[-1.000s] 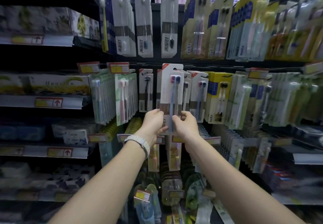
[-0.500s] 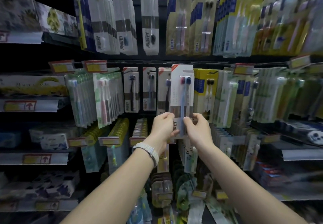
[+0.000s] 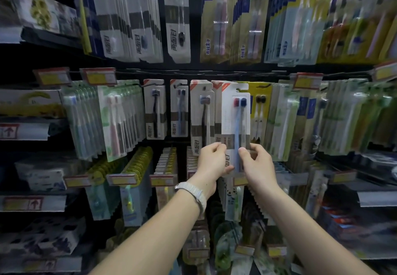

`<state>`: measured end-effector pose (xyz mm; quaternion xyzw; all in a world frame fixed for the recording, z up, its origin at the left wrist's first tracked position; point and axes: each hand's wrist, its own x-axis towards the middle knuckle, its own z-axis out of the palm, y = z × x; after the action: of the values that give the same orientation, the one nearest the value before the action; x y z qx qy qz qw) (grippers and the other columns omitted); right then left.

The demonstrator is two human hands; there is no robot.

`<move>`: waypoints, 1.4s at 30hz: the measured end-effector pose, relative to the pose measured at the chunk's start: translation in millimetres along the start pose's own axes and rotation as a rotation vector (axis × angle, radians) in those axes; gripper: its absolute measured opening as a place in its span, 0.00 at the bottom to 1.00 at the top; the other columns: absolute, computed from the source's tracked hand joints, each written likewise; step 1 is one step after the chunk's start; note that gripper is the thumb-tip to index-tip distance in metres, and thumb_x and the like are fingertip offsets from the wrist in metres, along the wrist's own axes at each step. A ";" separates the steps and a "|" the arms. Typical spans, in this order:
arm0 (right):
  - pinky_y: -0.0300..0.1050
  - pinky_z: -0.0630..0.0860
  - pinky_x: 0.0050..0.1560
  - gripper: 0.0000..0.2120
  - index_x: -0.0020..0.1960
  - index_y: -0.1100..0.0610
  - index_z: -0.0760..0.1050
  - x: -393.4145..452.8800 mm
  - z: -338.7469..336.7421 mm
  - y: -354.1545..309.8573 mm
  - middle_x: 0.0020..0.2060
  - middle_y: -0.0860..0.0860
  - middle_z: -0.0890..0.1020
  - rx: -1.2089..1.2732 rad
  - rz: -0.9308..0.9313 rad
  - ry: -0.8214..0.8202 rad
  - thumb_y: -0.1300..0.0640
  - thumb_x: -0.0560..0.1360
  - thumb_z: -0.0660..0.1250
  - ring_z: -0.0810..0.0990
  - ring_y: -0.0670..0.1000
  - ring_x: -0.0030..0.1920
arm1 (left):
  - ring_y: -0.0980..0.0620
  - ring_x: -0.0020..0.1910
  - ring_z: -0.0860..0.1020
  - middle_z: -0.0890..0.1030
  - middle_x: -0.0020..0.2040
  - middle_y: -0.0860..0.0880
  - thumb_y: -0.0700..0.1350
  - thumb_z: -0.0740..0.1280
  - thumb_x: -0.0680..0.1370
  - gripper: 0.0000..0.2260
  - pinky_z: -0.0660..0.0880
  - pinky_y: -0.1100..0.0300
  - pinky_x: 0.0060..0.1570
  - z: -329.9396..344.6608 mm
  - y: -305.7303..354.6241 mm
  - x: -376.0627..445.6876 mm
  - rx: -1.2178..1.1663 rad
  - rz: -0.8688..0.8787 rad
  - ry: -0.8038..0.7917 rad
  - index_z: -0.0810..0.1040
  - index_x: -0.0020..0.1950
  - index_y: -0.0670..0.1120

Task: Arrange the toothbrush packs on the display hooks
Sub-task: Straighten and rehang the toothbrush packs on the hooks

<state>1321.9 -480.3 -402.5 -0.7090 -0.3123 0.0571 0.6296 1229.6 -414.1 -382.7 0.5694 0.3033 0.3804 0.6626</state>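
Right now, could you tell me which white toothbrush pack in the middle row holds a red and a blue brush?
The pack both hands grip at its lower end; its neighbours to the left show dark or grey brush heads.

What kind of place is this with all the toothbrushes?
Most likely a shop aisle. Rows of toothbrush packs hang on hooks, yellow price tags sit above them, and both hands, left hand and right hand, hold a white toothbrush pack.

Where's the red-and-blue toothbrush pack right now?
In the head view, centre of the middle hook row: the red-and-blue toothbrush pack is held at its lower end by the left hand and right hand, left of the yellow pack.
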 end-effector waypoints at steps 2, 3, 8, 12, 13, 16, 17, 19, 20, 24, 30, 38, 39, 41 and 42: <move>0.39 0.76 0.43 0.20 0.72 0.54 0.70 3.5 -0.5 2.1 0.58 0.49 0.77 -0.009 -0.010 -0.004 0.49 0.82 0.62 0.76 0.49 0.55 | 0.45 0.56 0.82 0.80 0.60 0.43 0.46 0.60 0.85 0.12 0.85 0.56 0.43 1.8 -0.4 3.6 -0.017 0.005 -0.002 0.80 0.62 0.45; 0.34 0.74 0.38 0.20 0.72 0.54 0.69 4.8 -0.8 2.9 0.58 0.49 0.77 -0.013 -0.014 -0.008 0.49 0.83 0.62 0.76 0.48 0.54 | 0.45 0.56 0.82 0.79 0.60 0.43 0.46 0.60 0.85 0.12 0.85 0.56 0.42 2.4 -0.8 5.5 -0.020 0.009 -0.002 0.79 0.64 0.45; 0.49 0.77 0.57 0.21 0.72 0.55 0.69 12.3 1.1 3.6 0.59 0.49 0.77 -0.020 -0.032 0.011 0.48 0.82 0.62 0.77 0.50 0.58 | 0.46 0.54 0.82 0.80 0.58 0.43 0.46 0.61 0.85 0.09 0.85 0.54 0.45 4.5 1.6 10.0 -0.013 0.003 -0.013 0.79 0.60 0.46; 0.52 0.76 0.61 0.21 0.72 0.54 0.70 18.7 3.4 4.2 0.62 0.50 0.78 -0.009 -0.042 0.010 0.47 0.82 0.63 0.77 0.51 0.61 | 0.46 0.52 0.83 0.80 0.56 0.42 0.46 0.61 0.85 0.09 0.85 0.53 0.44 4.9 2.8 14.0 -0.017 0.003 -0.018 0.80 0.55 0.46; 0.53 0.76 0.63 0.21 0.72 0.53 0.70 20.0 4.0 4.0 0.63 0.50 0.78 -0.007 -0.046 0.010 0.47 0.82 0.63 0.77 0.51 0.61 | 0.46 0.52 0.83 0.81 0.56 0.42 0.46 0.61 0.85 0.09 0.85 0.54 0.44 4.8 3.2 14.8 -0.014 0.006 -0.017 0.80 0.55 0.46; 0.53 0.74 0.66 0.22 0.73 0.54 0.70 23.1 6.3 4.4 0.65 0.50 0.77 -0.016 -0.060 0.015 0.47 0.81 0.63 0.75 0.52 0.65 | 0.46 0.52 0.83 0.80 0.56 0.41 0.45 0.61 0.85 0.10 0.85 0.55 0.42 4.3 4.8 17.5 0.000 0.015 -0.009 0.81 0.56 0.45; 0.53 0.74 0.66 0.22 0.72 0.54 0.70 23.9 6.7 4.2 0.64 0.50 0.77 -0.024 -0.062 0.019 0.47 0.81 0.63 0.76 0.52 0.65 | 0.46 0.51 0.83 0.81 0.55 0.41 0.45 0.61 0.85 0.10 0.85 0.55 0.42 4.2 4.9 18.9 0.007 0.023 -0.006 0.81 0.52 0.45; 0.53 0.76 0.62 0.20 0.70 0.54 0.72 26.4 7.2 4.7 0.59 0.49 0.80 -0.035 -0.073 0.031 0.47 0.81 0.63 0.78 0.51 0.61 | 0.50 0.44 0.83 0.80 0.45 0.45 0.45 0.61 0.85 0.12 0.84 0.57 0.40 3.8 5.4 20.3 0.035 0.058 -0.004 0.79 0.43 0.47; 0.51 0.77 0.60 0.18 0.68 0.54 0.74 27.1 6.8 4.4 0.54 0.48 0.81 -0.035 -0.077 0.034 0.47 0.81 0.63 0.79 0.51 0.58 | 0.53 0.38 0.81 0.78 0.38 0.48 0.45 0.61 0.85 0.14 0.84 0.57 0.40 3.7 5.5 20.3 0.053 0.075 -0.001 0.77 0.40 0.47; 0.53 0.78 0.59 0.16 0.67 0.53 0.75 29.8 8.7 6.0 0.52 0.47 0.81 -0.035 -0.078 0.026 0.48 0.81 0.63 0.80 0.50 0.54 | 0.57 0.27 0.76 0.73 0.33 0.50 0.45 0.60 0.85 0.15 0.85 0.52 0.44 2.7 3.5 22.6 0.092 0.088 -0.006 0.76 0.39 0.45; 0.48 0.77 0.45 0.15 0.67 0.49 0.68 34.2 14.9 9.4 0.42 0.50 0.81 -0.042 -0.132 0.069 0.51 0.82 0.64 0.80 0.49 0.43 | 0.54 0.34 0.77 0.74 0.40 0.46 0.46 0.61 0.85 0.12 0.85 0.51 0.45 4.4 1.3 34.3 0.178 0.113 0.050 0.78 0.44 0.45; 0.46 0.72 0.49 0.21 0.73 0.49 0.62 49.9 36.5 17.5 0.63 0.52 0.76 -0.290 -0.350 0.131 0.50 0.82 0.63 0.77 0.51 0.52 | 0.56 0.42 0.77 0.83 0.45 0.51 0.46 0.61 0.84 0.10 0.72 0.64 0.38 11.0 -5.8 64.1 0.225 0.157 0.142 0.80 0.48 0.53; 0.44 0.73 0.51 0.24 0.74 0.50 0.62 52.6 38.0 19.3 0.66 0.52 0.74 -0.321 -0.377 0.122 0.48 0.81 0.64 0.77 0.52 0.55 | 0.57 0.45 0.78 0.82 0.45 0.53 0.46 0.62 0.84 0.08 0.72 0.64 0.40 12.5 -7.0 66.8 0.203 0.153 0.156 0.81 0.54 0.52; 0.45 0.74 0.53 0.28 0.75 0.51 0.62 57.4 41.9 23.8 0.66 0.52 0.73 -0.371 -0.392 0.120 0.45 0.79 0.66 0.78 0.53 0.60 | 0.55 0.51 0.80 0.82 0.47 0.56 0.45 0.63 0.84 0.10 0.74 0.62 0.49 14.2 -13.2 72.9 0.156 0.163 0.174 0.79 0.63 0.50; 0.46 0.75 0.53 0.28 0.75 0.51 0.62 60.2 44.3 25.8 0.65 0.52 0.74 -0.386 -0.392 0.130 0.45 0.79 0.67 0.78 0.54 0.60 | 0.55 0.53 0.80 0.82 0.48 0.56 0.45 0.63 0.84 0.12 0.75 0.60 0.53 14.8 -17.1 74.0 0.138 0.178 0.177 0.77 0.66 0.50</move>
<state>1358.5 -411.7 -416.6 -0.7439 -0.4076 -0.1719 0.5009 1283.6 -360.0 -394.8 0.6026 0.3343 0.4646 0.5560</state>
